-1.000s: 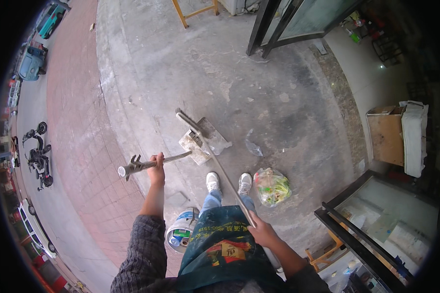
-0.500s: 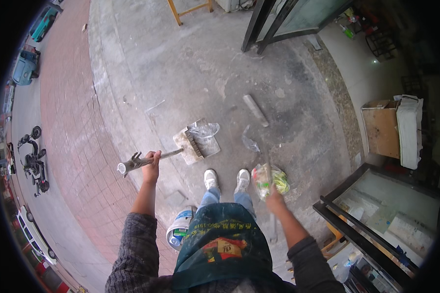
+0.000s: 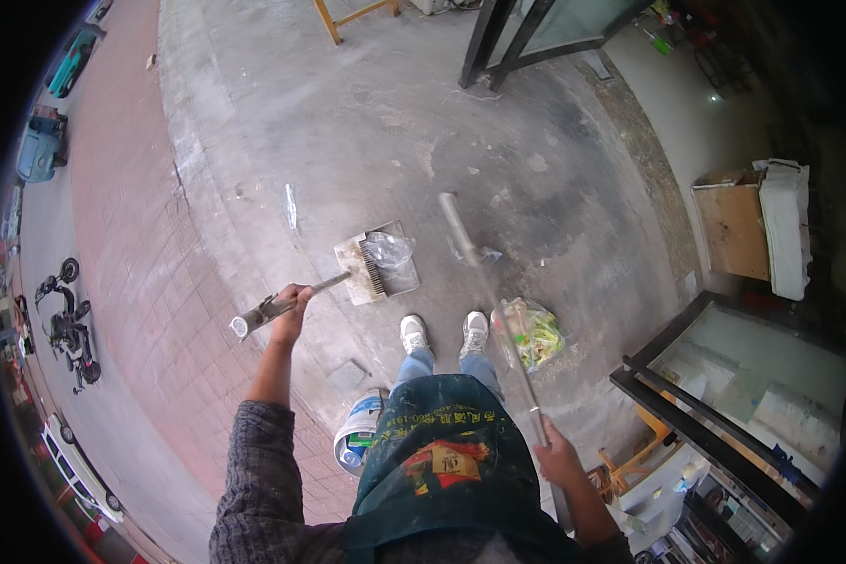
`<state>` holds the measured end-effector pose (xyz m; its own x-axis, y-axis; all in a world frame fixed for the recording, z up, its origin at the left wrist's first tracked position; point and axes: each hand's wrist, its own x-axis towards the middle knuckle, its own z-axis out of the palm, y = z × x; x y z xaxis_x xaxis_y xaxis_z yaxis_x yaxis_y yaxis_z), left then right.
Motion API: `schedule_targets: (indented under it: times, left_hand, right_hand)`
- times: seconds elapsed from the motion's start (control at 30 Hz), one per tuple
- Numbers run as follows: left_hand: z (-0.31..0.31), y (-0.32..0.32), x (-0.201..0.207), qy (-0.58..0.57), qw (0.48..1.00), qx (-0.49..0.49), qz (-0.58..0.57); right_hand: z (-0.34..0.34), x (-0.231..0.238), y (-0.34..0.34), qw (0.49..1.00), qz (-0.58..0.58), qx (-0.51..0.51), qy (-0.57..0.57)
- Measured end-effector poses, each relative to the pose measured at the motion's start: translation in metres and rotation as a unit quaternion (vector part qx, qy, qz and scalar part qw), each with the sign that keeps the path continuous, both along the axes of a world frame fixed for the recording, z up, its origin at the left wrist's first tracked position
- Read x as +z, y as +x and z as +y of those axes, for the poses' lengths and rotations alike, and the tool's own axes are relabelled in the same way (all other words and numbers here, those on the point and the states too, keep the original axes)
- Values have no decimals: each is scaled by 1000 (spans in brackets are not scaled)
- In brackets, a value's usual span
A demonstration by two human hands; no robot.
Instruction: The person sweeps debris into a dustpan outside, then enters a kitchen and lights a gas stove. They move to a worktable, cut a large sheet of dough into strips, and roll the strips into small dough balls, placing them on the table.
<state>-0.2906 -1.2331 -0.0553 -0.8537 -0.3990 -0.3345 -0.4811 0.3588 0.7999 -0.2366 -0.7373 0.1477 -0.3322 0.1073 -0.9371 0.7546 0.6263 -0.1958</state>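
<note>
My left hand [image 3: 293,313] is closed round the handle of a long-handled dustpan [image 3: 353,252], which rests on the concrete to the left front of my feet. Clear plastic film [image 3: 390,249] lies in the pan, beside its row of comb teeth. On the other side, my right hand [image 3: 559,459] grips the long pole of a broom [image 3: 526,390]. Its narrow grey head [image 3: 459,226] is blurred, over or against a loose piece of clear plastic [image 3: 489,254] on the floor. A clear bag of green and yellow scraps [image 3: 534,336] sits by my right shoe, partly crossed by the pole.
A white bucket [image 3: 359,423] with packages inside stands by my left leg. Glass doors with black frames [image 3: 714,428] are at the right and far right. A wooden cabinet [image 3: 728,226] stands beyond. Another plastic strip [image 3: 291,205] lies left of the dustpan.
The broom head has swept left and nearer, up to the loose plastic. My right hand has drawn back toward my body along with the pole. The dustpan has stayed nearly in place.
</note>
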Motion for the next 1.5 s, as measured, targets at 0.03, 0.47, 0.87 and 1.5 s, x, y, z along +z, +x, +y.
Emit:
schedule_targets:
  times: [0.03, 0.47, 0.87, 1.5]
  left_hand:
    - [-4, 0, -1, 4, 1000, -7, 6]
    - [-20, 2, -19, -49, 999, 1, 4]
    - [-34, 171, -19, 160, 846, 495, 118]
    - [-45, 165, -53, 67, 820, 554, 127]
  right_hand:
    - [10, -3, 0, 1000, 18, 8, 14]
    - [-96, -81, -4, 987, -19, 119, -106]
    - [-133, -53, -64, 951, 6, 296, -86]
    - [-279, -171, -144, 732, 123, 669, -33]
